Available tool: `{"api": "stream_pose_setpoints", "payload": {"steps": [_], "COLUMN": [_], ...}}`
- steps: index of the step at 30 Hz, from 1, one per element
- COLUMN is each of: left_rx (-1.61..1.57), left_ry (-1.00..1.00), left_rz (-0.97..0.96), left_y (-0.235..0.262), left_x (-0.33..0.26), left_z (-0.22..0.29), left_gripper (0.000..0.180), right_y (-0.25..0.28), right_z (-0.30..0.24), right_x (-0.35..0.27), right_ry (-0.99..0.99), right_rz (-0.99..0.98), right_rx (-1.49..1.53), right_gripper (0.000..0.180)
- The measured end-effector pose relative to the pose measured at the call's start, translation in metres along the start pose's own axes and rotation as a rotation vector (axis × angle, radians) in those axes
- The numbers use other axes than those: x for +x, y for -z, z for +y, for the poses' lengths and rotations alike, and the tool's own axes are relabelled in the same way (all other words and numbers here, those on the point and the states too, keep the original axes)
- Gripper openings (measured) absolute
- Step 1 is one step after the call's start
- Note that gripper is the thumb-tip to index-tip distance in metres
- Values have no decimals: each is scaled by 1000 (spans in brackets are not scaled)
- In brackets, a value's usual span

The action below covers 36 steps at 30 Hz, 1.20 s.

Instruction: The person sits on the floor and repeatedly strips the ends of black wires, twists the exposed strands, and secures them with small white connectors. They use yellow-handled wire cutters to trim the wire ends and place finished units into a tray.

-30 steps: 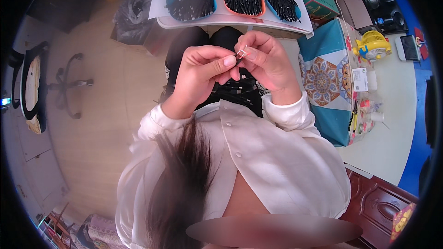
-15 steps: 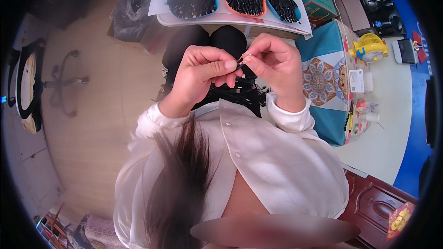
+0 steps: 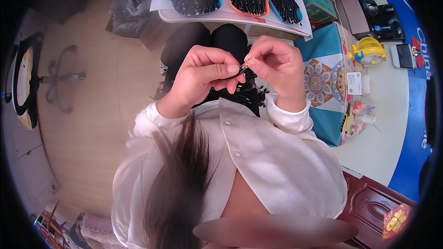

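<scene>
Above my lap, a short black cable (image 3: 242, 70) is pinched between the thumb and fingers of my left hand (image 3: 203, 71). Thin reddish and bare wire ends stick out of its tip toward the right. My right hand (image 3: 277, 67) closes thumb and forefinger on those wire ends. The two hands almost meet over the cable. A pile of similar black cables (image 3: 240, 93) lies on my lap below them, partly hidden by my hands and sleeves.
Ahead, a white table (image 3: 203, 20) carries a blue tray (image 3: 177, 7), an orange tray (image 3: 249, 13) and another blue tray (image 3: 299, 16), all heaped with black cables. To the right are a patterned cloth-covered box (image 3: 318, 46), a yellow fan (image 3: 369, 50) and a green box (image 3: 317, 4).
My hands stay close together with the cable between them. The right fingers have shifted slightly right along the wire ends, and more of the thin wires shows. The view has shifted a little.
</scene>
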<state>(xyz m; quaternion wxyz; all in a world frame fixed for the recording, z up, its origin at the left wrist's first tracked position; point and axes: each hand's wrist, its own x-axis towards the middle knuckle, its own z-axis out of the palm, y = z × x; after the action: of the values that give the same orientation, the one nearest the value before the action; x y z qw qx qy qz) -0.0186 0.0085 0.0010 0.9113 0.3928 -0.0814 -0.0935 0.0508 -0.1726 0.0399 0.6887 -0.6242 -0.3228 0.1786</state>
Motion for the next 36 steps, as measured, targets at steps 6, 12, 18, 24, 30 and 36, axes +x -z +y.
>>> {"api": "stream_pose_setpoints", "payload": {"steps": [6, 12, 18, 24, 30, 36], "left_rx": [-79, -61, -113, -130, -121, 178], "left_ry": [-172, -277, -177, -120, -134, -373], "left_rz": [-17, 9, 5, -28, -3, 10], "left_y": [1, 2, 3, 3, 2, 2], "left_x": [4, 3, -3, -4, -4, -3], "left_z": [-15, -19, -9, -5, -10, -13], "left_gripper": [12, 13, 13, 14, 12, 10], "right_y": [-11, -20, -13, -11, -11, -16], "right_z": [24, 27, 9, 4, 14, 20], "right_x": [2, 0, 1, -1, 0, -2], "right_ry": [-67, -22, -7, -28, -130, -300], "right_rz": [-17, -18, 7, 5, -27, -119], "right_rx": [549, 638, 237, 175, 463, 761], "right_gripper": [8, 7, 7, 8, 8, 11]}}
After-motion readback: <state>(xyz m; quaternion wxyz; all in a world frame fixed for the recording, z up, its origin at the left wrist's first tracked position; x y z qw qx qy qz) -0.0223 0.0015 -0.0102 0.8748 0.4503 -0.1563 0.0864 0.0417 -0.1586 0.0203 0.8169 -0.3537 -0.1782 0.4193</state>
